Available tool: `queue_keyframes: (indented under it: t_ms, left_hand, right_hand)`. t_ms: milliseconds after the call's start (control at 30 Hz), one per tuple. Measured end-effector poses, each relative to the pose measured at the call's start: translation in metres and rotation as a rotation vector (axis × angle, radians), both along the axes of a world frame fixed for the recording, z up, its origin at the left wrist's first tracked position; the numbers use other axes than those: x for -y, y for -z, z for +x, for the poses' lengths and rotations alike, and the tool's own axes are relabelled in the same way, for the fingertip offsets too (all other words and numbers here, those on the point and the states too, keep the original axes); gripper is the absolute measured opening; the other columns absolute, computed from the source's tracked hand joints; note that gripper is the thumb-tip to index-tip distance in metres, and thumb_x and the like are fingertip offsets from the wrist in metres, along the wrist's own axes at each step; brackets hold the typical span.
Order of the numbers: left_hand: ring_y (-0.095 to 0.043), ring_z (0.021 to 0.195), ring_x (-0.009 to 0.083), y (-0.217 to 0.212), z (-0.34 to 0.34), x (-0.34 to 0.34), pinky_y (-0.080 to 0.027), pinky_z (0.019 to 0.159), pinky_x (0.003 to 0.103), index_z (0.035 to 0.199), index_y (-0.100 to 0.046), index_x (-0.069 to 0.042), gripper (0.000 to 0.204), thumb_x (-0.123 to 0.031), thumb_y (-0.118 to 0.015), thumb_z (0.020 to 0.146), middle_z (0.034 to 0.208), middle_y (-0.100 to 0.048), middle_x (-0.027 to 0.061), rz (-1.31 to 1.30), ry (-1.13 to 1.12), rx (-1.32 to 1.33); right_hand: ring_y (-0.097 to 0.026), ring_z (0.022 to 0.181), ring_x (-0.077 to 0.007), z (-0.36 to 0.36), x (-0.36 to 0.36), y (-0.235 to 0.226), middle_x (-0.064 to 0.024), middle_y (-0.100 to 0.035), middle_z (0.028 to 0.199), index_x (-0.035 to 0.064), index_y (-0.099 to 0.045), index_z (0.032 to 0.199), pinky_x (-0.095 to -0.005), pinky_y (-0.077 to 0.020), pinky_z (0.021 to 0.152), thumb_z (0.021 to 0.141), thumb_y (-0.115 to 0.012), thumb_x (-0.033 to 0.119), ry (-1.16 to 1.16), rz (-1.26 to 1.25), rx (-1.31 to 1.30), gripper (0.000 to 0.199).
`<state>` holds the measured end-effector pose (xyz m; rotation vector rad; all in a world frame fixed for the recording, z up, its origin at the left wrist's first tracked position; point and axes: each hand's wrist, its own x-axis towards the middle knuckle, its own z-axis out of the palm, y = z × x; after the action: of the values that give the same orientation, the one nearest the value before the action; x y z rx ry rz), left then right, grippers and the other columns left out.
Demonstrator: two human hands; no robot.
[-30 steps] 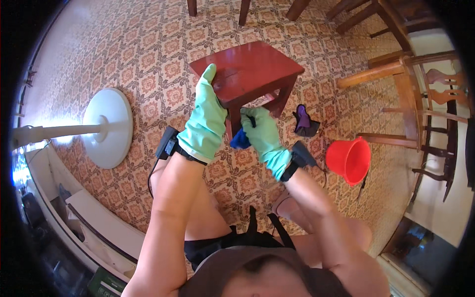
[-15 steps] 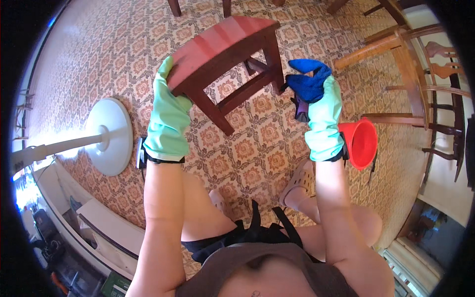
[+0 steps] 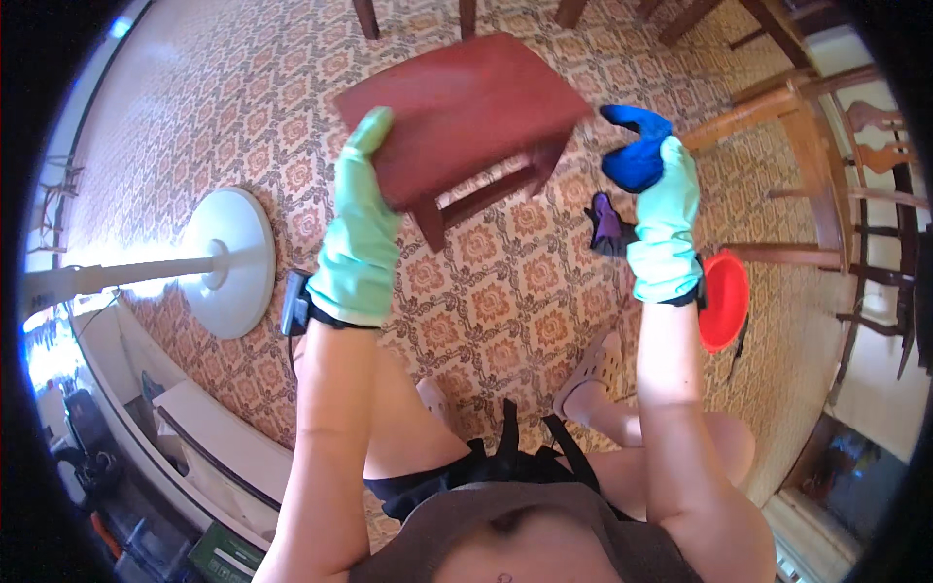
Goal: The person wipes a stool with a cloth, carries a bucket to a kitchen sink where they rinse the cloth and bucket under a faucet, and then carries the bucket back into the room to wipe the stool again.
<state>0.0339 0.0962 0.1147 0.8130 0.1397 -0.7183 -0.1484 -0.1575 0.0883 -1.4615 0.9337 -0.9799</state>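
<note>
My left hand [image 3: 362, 219], in a mint-green rubber glove, grips the near left edge of a dark red wooden stool [image 3: 476, 107]. The thumb lies over the seat's top and the other fingers are hidden underneath. The seat tips so that its top faces me, with the legs below it toward me. In my right hand [image 3: 667, 219], gloved the same way, is a bunched blue cloth [image 3: 637, 155], held to the right of the stool and apart from it. A purple and black item [image 3: 608, 225] lies on the floor just left of that hand.
A red bucket or basin [image 3: 724, 299] stands beside my right wrist. Wooden chairs [image 3: 816, 165] line the right side. At left is a white round base with a pole [image 3: 238, 267]. A white shelf [image 3: 219, 442] with boxes fills the lower left. Patterned floor [image 3: 486, 330] lies between my feet.
The stool has turned and tilted, so more of its seat top shows and less of its legs. Both hands have shifted right, the right one carrying the cloth away from the stool.
</note>
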Motion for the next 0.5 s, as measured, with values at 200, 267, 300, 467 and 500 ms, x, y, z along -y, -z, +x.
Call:
queue_keyframes:
  t_ms: [200, 267, 300, 467, 500]
  left_hand:
    - [-0.049, 0.121, 0.0227, 0.006, -0.032, 0.0, -0.039, 0.102, 0.035, 0.144, -0.031, 0.007, 0.1, -0.034, -0.085, 0.071, 0.136, -0.048, 0.017, 0.768, 0.628, 0.949]
    - [-0.05, 0.116, 0.021, 0.017, -0.031, -0.003, -0.038, 0.103, 0.033, 0.139, -0.039, 0.002, 0.09, -0.029, -0.087, 0.069, 0.127, -0.052, 0.0136, 0.701, 0.746, 0.951]
    - [-0.05, 0.112, 0.0207, 0.009, -0.033, -0.002, -0.038, 0.102, 0.032, 0.133, -0.044, 0.0, 0.084, -0.025, -0.088, 0.066, 0.121, -0.053, 0.0102, 0.407, 0.749, 0.687]
    - [-0.05, 0.121, 0.0196, 0.046, -0.01, -0.014, -0.038, 0.103, 0.032, 0.141, -0.041, 0.0, 0.093, -0.025, -0.088, 0.064, 0.134, -0.053, 0.009, 0.545, 0.906, 0.618]
    - [-0.051, 0.122, 0.0198, 0.046, -0.005, -0.014, -0.038, 0.103, 0.032, 0.142, -0.042, 0.0, 0.093, -0.027, -0.087, 0.065, 0.134, -0.054, 0.009, 0.552, 0.95, 0.637]
  right_hand:
    - [-0.055, 0.085, -0.009, -0.007, 0.045, 0.002, -0.0008, -0.061, 0.093, 0.0047, -0.065, 0.113, -0.0247, -0.0456, 0.078, 0.101, -0.051, 0.027, -0.128, -0.16, -0.129, 0.029]
    - [-0.054, 0.092, -0.0082, -0.002, 0.05, 0.015, 0.0001, -0.062, 0.101, 0.0026, -0.063, 0.114, -0.0254, -0.0456, 0.085, 0.098, -0.06, 0.023, -0.338, 0.049, -0.107, 0.026]
    - [-0.055, 0.09, -0.0081, 0.003, 0.04, 0.016, 0.0004, -0.064, 0.1, 0.0029, -0.065, 0.112, -0.0252, -0.0457, 0.084, 0.097, -0.062, 0.021, -0.405, 0.001, -0.179, 0.024]
    - [-0.054, 0.085, -0.0072, -0.015, 0.025, 0.028, 0.0023, -0.065, 0.09, 0.004, -0.067, 0.101, -0.0246, -0.0454, 0.08, 0.094, -0.065, 0.02, -0.81, 0.235, -0.62, 0.017]
    - [-0.053, 0.085, -0.0071, -0.022, 0.023, 0.038, 0.0025, -0.064, 0.09, 0.0036, -0.066, 0.1, -0.0246, -0.0454, 0.08, 0.094, -0.066, 0.019, -0.889, 0.211, -0.627, 0.017]
